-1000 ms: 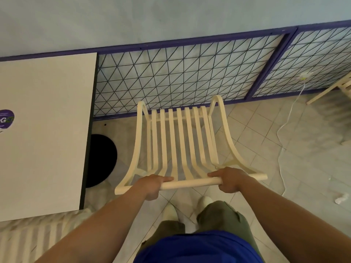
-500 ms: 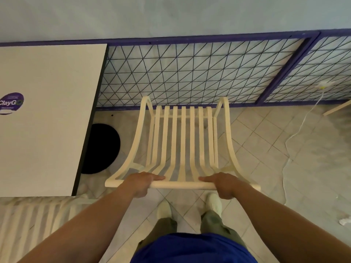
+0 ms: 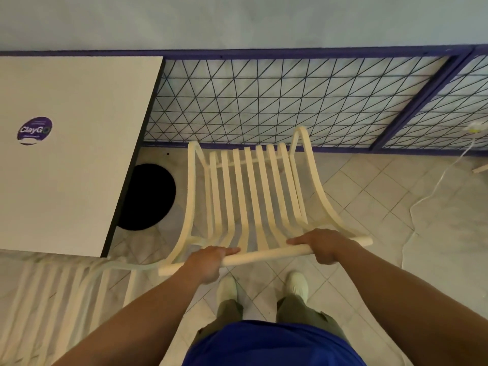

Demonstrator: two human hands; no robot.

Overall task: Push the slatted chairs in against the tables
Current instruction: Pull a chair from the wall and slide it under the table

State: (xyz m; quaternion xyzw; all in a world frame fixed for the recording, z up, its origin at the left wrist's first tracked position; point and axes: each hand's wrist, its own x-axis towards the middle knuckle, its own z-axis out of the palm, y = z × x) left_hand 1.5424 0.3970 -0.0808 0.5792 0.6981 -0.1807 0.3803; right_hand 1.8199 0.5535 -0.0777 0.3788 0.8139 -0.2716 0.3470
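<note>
Both hands are wrapped around the top rail of the chair (image 3: 253,196): left hand (image 3: 204,262) near its left end, right hand (image 3: 323,244) toward its right. The chair stands at twelve o'clock from the person, with the table (image 3: 66,154) at ten. To seat it well, swing the front toward nine o'clock, push evenly, and miss the black base (image 3: 150,196).

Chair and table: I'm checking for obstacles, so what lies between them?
In the head view, only tiled floor and the table's round black base lie between chair and table.
</note>
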